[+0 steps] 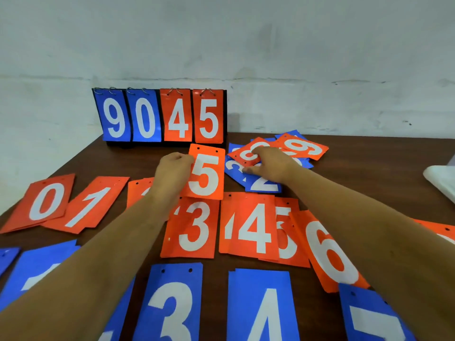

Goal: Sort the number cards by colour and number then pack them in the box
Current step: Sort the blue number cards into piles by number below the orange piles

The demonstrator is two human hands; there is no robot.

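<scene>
My left hand [172, 173] pinches the left edge of an orange 5 card [206, 173] and holds it above the table. My right hand [269, 163] rests on a loose heap of mixed cards [275, 158], with its fingers on an orange card [246, 155] that lies over blue 3 and 2 cards [263, 184]. Orange piles run in a row: 0 [46, 201], 1 [91, 205], 3 [193, 227], 4 [251, 227], 5 [289, 238], 6 [327, 252]. Blue piles 3 [172, 308], 4 [262, 308] and 7 [374, 318] lie nearest me.
A flip scoreboard [160, 116] showing 9 0 4 5 stands at the back of the brown table [369, 173], against a pale wall. A white object [440, 183] lies at the right edge. More blue cards [37, 269] sit under my left forearm.
</scene>
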